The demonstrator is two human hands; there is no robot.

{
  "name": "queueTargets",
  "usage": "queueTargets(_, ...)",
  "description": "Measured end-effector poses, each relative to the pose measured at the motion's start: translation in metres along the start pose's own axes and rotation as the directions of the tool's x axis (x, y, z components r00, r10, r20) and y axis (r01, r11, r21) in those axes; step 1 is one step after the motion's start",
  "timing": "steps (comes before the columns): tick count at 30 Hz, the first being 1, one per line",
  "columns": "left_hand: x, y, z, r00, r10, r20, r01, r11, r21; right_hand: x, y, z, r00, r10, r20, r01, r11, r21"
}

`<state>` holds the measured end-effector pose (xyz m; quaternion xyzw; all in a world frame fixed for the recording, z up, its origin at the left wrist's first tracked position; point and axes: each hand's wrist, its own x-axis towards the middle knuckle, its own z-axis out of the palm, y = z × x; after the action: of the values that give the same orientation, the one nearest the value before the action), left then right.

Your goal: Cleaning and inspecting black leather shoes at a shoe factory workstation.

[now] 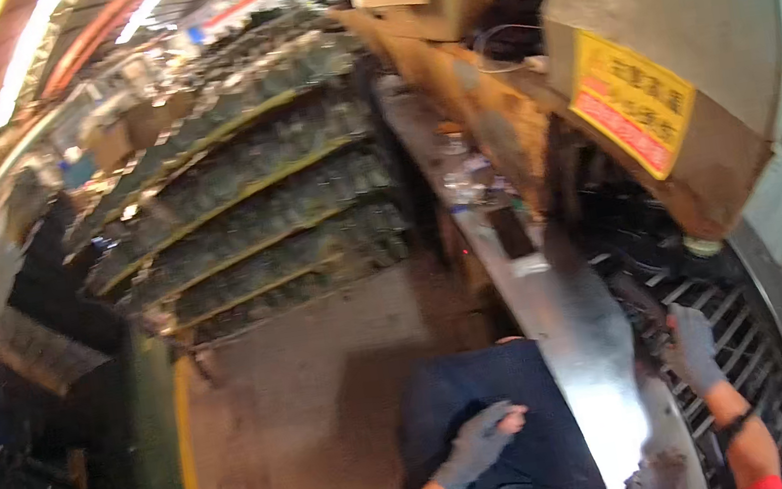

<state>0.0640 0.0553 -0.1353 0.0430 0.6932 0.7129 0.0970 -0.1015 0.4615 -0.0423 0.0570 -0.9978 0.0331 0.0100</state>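
Observation:
My left hand [479, 448], in a grey glove with bare fingertips, is over the dark blue cloth [529, 426] across my lap. Its fingers are curled together, and whatever may be inside them is hidden. To the right, my right hand [693, 346], gloved the same way, reaches over a slatted metal rack [736, 385]. Its fingers close round the near end of a dark, bar-like tool [633, 295], which points away from me toward a dark opening. Blur hides the tool's exact kind.
A smooth metal bench [582, 337] runs between my lap and the rack, carrying a dark flat block [511, 231] and small clutter. Above the rack juts a large housing with a yellow and red sign [634, 102]. A tiered shelf [251, 184] full of glassy-looking pieces stands ahead left.

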Motion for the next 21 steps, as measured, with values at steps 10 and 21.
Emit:
queueTargets(10, 0.033, 0.15, 0.058, 0.947, 0.321, 0.022, -0.317, 0.916, 0.245, -0.004, -0.143, -0.139, 0.823, -0.461, 0.332, -0.488, -0.274, 0.829)
queueTargets(21, 0.015, 0.017, 0.021, 0.76, -0.617, -0.203, 0.512, 0.761, -0.399, 0.188, 0.176, 0.048, 0.861, 0.058, -0.506, 0.075, 0.968, 0.24)
